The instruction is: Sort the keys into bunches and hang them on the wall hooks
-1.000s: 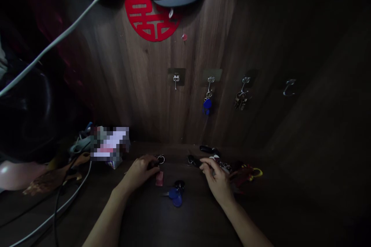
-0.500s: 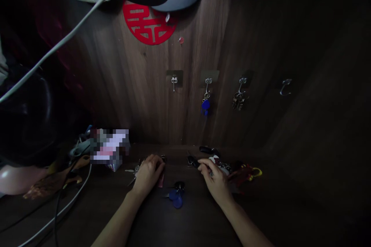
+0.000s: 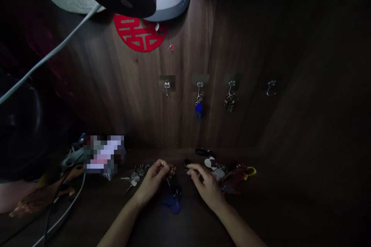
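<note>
Our left hand (image 3: 156, 175) pinches a small item (image 3: 173, 170) too dim to name; whether our right hand (image 3: 206, 186) grips the black fob (image 3: 186, 163), we cannot tell.

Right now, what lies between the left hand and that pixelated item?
Silver keys lie between the left hand and the pixelated item, in the head view.

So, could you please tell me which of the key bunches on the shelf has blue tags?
The bunch lying lowest in the picture, below the left hand; only it shows blue, unlike the silver keys farther left.
</note>
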`<state>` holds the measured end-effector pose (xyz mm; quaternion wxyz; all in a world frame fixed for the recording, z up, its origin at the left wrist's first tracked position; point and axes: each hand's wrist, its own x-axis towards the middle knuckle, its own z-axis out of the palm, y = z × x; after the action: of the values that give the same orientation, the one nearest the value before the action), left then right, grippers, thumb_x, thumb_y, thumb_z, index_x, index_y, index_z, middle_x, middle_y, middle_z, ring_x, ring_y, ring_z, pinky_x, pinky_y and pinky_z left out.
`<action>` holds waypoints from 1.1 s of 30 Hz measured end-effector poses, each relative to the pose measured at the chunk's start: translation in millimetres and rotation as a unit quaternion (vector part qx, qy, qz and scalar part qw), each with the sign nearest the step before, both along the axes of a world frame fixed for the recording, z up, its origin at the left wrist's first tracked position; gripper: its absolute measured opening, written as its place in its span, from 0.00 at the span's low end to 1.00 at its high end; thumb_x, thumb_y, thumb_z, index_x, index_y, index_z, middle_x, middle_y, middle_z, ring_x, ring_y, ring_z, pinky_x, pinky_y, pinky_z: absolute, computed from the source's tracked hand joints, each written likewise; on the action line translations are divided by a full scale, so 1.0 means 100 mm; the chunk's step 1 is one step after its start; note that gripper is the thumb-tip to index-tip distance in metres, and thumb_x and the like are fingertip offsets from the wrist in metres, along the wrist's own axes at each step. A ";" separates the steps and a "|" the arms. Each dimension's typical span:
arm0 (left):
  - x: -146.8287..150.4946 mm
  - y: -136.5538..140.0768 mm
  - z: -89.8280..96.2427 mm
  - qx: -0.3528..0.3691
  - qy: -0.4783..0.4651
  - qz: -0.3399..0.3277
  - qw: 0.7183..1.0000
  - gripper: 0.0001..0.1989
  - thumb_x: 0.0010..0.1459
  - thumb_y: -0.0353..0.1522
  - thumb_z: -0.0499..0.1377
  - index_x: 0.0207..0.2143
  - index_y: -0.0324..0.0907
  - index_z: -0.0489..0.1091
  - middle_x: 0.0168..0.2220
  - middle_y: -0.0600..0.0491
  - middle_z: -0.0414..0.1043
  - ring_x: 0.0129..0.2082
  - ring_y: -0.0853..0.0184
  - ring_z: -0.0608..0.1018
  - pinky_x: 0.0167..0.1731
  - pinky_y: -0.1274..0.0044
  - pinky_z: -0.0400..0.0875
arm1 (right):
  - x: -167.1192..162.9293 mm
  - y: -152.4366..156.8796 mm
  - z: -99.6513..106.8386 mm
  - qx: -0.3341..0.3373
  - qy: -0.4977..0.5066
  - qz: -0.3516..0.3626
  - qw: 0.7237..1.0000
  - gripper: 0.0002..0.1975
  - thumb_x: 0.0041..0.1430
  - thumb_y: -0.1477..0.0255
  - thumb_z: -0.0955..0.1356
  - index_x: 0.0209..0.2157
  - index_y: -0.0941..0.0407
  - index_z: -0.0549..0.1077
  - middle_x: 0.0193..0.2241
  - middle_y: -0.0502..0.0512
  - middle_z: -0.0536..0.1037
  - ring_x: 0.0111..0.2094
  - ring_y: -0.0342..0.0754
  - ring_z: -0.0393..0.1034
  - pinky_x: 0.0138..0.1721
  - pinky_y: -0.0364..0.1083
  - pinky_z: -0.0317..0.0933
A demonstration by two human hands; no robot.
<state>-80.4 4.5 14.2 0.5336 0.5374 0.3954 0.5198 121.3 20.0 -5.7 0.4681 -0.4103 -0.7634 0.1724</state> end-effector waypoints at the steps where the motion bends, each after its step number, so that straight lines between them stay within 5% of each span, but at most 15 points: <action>1: 0.02 -0.01 0.01 -0.011 -0.007 -0.020 1.000 0.16 0.53 0.45 0.58 0.28 0.42 0.61 0.32 0.54 0.71 0.32 0.69 0.73 0.35 0.78 0.66 | -0.02 -0.01 0.01 -0.017 -0.002 0.016 1.000 0.12 0.61 0.69 0.60 0.43 0.53 0.71 0.34 0.53 0.77 0.36 0.47 0.72 0.37 0.44 0.65; 5: 0.12 -0.06 0.08 -0.026 -0.029 -0.076 0.996 0.17 0.53 0.45 0.58 0.28 0.42 0.61 0.31 0.54 0.70 0.31 0.70 0.71 0.35 0.78 0.65 | -0.06 -0.05 0.05 -0.101 0.001 0.074 0.992 0.17 0.60 0.65 0.62 0.51 0.52 0.67 0.45 0.55 0.74 0.45 0.49 0.68 0.44 0.46 0.62; 9: 0.19 -0.11 0.13 -0.045 -0.020 -0.084 0.995 0.17 0.52 0.45 0.59 0.26 0.42 0.61 0.31 0.56 0.69 0.31 0.70 0.70 0.33 0.79 0.64 | -0.09 -0.06 0.09 -0.151 0.029 0.121 0.981 0.14 0.62 0.63 0.60 0.40 0.53 0.72 0.36 0.52 0.77 0.39 0.47 0.70 0.40 0.44 0.62; 12: 0.20 -0.11 0.13 -0.054 -0.027 -0.082 0.995 0.17 0.51 0.46 0.59 0.27 0.42 0.61 0.33 0.54 0.69 0.33 0.69 0.70 0.32 0.79 0.65 | -0.09 -0.06 0.10 -0.146 0.031 0.113 0.982 0.14 0.62 0.63 0.59 0.31 0.55 0.71 0.26 0.48 0.73 0.29 0.44 0.67 0.31 0.41 0.59; 17: 0.17 -0.08 0.10 -0.040 -0.015 -0.064 0.997 0.16 0.53 0.45 0.58 0.27 0.42 0.61 0.34 0.54 0.68 0.32 0.69 0.69 0.30 0.80 0.65 | -0.07 -0.04 0.11 -0.116 0.040 0.101 0.987 0.15 0.62 0.63 0.60 0.26 0.56 0.69 0.23 0.47 0.68 0.27 0.42 0.62 0.28 0.40 0.54; 27: 0.20 -0.07 -0.01 -0.016 0.071 -0.075 0.994 0.15 0.53 0.44 0.59 0.31 0.40 0.66 0.25 0.60 0.60 0.22 0.76 0.60 0.21 0.84 0.58 | -0.06 -0.01 0.10 -0.172 0.123 0.078 0.974 0.17 0.60 0.58 0.61 0.27 0.56 0.69 0.18 0.45 0.63 0.21 0.41 0.59 0.24 0.40 0.53; 33: 0.24 -0.09 0.02 0.009 0.104 -0.033 0.994 0.15 0.51 0.44 0.60 0.31 0.41 0.68 0.24 0.59 0.63 0.24 0.73 0.64 0.26 0.82 0.61 | -0.07 -0.03 0.11 -0.178 0.129 0.096 0.971 0.17 0.60 0.59 0.61 0.29 0.56 0.72 0.20 0.47 0.68 0.23 0.41 0.63 0.26 0.40 0.57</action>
<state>-56.0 -4.7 16.6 0.5012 0.6060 0.4261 0.4471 114.4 17.2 5.0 0.4636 -0.3863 -0.6895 0.4005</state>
